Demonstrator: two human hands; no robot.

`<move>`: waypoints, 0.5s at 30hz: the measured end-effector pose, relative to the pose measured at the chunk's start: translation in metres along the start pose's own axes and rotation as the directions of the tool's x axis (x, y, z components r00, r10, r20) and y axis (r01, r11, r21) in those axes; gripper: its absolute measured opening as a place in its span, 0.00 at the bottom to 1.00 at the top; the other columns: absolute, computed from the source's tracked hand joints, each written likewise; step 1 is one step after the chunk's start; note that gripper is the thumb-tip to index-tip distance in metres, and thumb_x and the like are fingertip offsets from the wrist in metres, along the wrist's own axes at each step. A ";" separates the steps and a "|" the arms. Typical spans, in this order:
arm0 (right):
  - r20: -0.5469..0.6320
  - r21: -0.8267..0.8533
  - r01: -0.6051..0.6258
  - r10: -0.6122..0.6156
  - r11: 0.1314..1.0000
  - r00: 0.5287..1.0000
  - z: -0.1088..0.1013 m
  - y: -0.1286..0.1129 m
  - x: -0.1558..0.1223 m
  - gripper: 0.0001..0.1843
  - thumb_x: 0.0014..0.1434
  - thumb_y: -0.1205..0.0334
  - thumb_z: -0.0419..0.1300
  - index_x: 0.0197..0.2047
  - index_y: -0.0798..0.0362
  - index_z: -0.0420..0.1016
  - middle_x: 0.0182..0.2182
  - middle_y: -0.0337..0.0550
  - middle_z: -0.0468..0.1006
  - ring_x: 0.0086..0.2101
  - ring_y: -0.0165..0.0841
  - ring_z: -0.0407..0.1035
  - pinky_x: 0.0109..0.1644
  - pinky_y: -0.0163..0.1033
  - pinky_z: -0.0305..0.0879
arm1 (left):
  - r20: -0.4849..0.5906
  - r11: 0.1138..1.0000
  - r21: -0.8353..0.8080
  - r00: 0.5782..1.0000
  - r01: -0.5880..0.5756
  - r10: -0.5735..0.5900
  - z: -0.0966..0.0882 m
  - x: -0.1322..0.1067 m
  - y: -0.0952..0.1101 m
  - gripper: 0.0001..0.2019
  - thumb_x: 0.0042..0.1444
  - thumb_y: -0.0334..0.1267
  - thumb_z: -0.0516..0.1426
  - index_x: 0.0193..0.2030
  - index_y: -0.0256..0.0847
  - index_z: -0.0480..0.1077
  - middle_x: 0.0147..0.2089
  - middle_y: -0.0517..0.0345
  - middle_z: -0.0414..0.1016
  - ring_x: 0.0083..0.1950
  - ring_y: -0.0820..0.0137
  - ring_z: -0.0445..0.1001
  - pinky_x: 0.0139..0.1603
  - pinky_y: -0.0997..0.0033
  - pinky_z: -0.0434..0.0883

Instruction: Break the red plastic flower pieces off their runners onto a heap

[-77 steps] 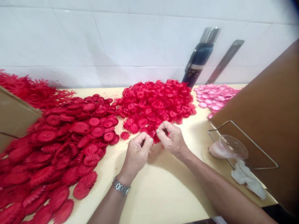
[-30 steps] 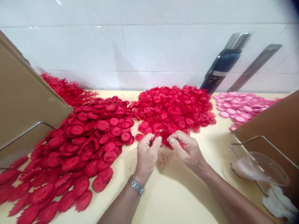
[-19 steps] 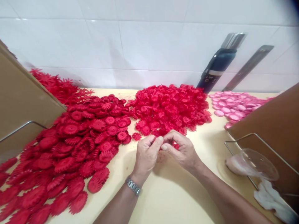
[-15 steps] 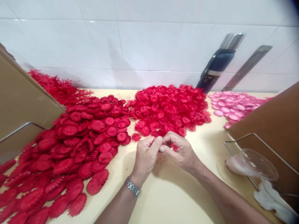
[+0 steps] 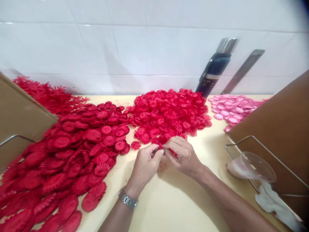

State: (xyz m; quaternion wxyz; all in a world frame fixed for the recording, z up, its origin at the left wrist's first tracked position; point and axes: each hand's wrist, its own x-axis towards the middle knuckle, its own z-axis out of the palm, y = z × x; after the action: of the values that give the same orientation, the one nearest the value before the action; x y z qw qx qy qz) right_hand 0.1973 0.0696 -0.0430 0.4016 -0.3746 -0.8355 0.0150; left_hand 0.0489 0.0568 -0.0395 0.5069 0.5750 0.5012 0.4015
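Small red piece [image 5: 160, 146] is held btw fingertips of L hand [image 5: 146, 164] & R hand [image 5: 184, 156], over mid tabletop [image 5: 178, 206], just front of centre pile. L thumb + index are brought close tog., red pinched at tips; R thumb + index are pinched on same spot from other side, tips nearly met w/ L's. More red is seen under R fingers, inside curl; whether same pc or another can't be told. Held pc is mostly covered by fingers, so full outline can't be made out; bright red, w/ slight blur.

Centre pile [image 5: 169, 112] is heaped twd back edge of tabletop: bright red, ruffled discs w/ fringed rims. One loose disc [image 5: 135, 145] is left flat just beside it, L of hands. Darker red discs [image 5: 91, 135], thicker-looking, toothed rims, are spread along L side, from near back edge down to front L. Red spiky cutouts [image 5: 48, 93] are piled at back L, partly hidden by cardboard box [image 5: 21, 119]. Pink discs w/ paler faces [image 5: 231, 106] are piled at back R. Dark blue bottle [image 5: 213, 74] is stood by back edge. Clear tub [image 5: 251, 166] & white cloth [image 5: 275, 203] are placed near R edge. Metal watch [image 5: 127, 198] is worn on L wrist.
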 end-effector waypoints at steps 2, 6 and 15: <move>-0.010 -0.013 0.003 -0.003 1.000 1.000 0.000 0.000 0.000 0.07 0.54 0.73 0.53 0.29 0.55 0.70 0.22 0.41 0.71 0.25 0.29 0.61 0.29 0.36 0.56 | 0.010 0.999 0.032 1.000 -0.020 0.019 0.000 0.000 0.000 0.10 0.51 0.39 0.52 0.22 0.38 0.62 0.21 0.66 0.53 0.23 0.77 0.51 0.23 0.76 0.52; -0.027 0.047 -0.042 0.043 0.998 0.999 -0.001 -0.001 -0.001 0.06 0.55 0.72 0.54 0.29 0.56 0.70 0.23 0.42 0.71 0.26 0.30 0.63 0.31 0.37 0.58 | 0.033 1.000 0.023 0.999 -0.007 0.007 -0.001 -0.001 0.001 0.10 0.53 0.40 0.51 0.25 0.37 0.64 0.19 0.67 0.52 0.21 0.78 0.50 0.21 0.76 0.50; 0.074 0.270 -0.169 0.155 0.948 0.985 -0.008 0.002 0.004 0.07 0.58 0.65 0.54 0.29 0.54 0.67 0.26 0.43 0.69 0.28 0.31 0.63 0.32 0.37 0.61 | 0.150 0.999 -0.021 0.988 0.044 -0.041 -0.001 -0.005 0.009 0.13 0.54 0.43 0.50 0.25 0.38 0.64 0.16 0.67 0.56 0.17 0.79 0.51 0.17 0.77 0.49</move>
State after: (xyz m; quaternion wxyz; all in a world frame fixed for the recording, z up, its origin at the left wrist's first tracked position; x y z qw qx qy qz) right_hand 0.2028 0.0710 -0.0355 0.4255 -0.3820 -0.8018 0.1737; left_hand 0.0491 0.0526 -0.0306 0.5584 0.5866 0.4691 0.3522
